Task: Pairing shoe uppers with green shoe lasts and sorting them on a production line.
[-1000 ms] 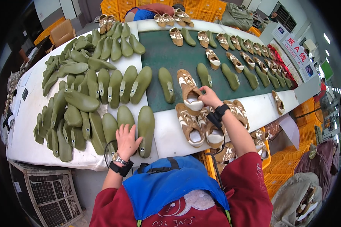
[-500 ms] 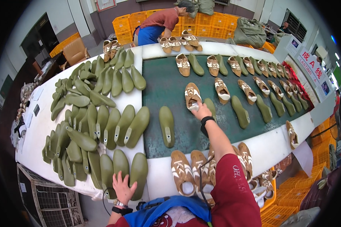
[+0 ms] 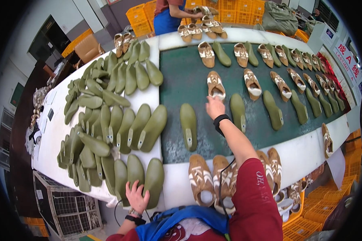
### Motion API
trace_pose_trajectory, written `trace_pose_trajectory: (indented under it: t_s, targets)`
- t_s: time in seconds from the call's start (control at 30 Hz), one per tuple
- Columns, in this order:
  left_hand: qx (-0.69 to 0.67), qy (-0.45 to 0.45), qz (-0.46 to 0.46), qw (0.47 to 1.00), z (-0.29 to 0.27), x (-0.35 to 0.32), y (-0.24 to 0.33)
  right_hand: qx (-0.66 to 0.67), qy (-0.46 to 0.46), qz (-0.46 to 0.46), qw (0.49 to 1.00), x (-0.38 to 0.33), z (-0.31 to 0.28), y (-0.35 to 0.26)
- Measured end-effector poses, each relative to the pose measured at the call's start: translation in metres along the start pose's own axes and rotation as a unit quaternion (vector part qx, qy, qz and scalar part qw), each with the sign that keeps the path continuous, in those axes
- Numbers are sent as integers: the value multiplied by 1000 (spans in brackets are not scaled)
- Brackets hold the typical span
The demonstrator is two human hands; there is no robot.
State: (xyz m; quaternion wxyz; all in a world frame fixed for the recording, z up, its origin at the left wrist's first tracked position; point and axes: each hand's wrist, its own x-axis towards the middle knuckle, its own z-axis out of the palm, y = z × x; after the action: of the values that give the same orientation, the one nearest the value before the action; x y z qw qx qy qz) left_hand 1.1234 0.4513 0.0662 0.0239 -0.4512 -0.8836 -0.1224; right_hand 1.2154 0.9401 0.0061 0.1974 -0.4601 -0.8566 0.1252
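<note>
My right hand (image 3: 215, 107) reaches over the green conveyor belt (image 3: 175, 72), its fingers closed on the heel of a brown-and-white sneaker (image 3: 215, 85). That sneaker lies toe away from me, level with other sneakers in its row. Nearer me, a green shoe last (image 3: 188, 126) lies left of the hand and another last (image 3: 237, 112) to its right. At the lower left, my left hand (image 3: 136, 197) rests with fingers apart over the ends of two lasts, a middle one (image 3: 135, 168) and a right one (image 3: 154, 178). It is not gripping either.
Many green lasts (image 3: 102, 120) crowd the white table (image 3: 54, 132) at left. Sneakers (image 3: 200, 178) line the near white edge, partly behind my right arm. Across the belt, a co-worker in a blue apron (image 3: 168, 22) handles sneakers. Yellow crates (image 3: 301, 229) stand at the lower right.
The whole view has shifted. My right hand and the sneaker have moved slightly farther away, uncovering the last beside them. My left hand stays on the lasts. The co-worker now has sneakers in hand.
</note>
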Motion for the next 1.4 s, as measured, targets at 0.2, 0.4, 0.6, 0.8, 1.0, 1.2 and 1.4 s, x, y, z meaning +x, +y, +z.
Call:
trace_pose_trajectory:
  t_s: [0.2,0.4,0.6,0.8,1.0,1.2,1.4]
  targets:
    - [-4,31,11,999,11,3,-5,-54,-252,-75,963,-93,8,-86]
    - [-20,55,3,998,13,-17,-12,-79,-240,-50,966,-121,12,-80]
    - [-186,64,-28,980,11,-18,-29,-112,-273,-21,955,-130,-17,-52]
    - [-258,-31,-98,961,17,-22,-50,-37,-277,-200,939,-163,-78,-89]
    - [-253,-29,-80,964,14,-25,-57,2,-452,-289,844,-279,-155,-104]
    - [-192,-38,5,981,-17,-11,-37,-191,-304,-337,870,-349,-140,-81]
    - [-154,-49,158,974,-67,-3,1,-5,-319,-245,916,-325,-157,-114]
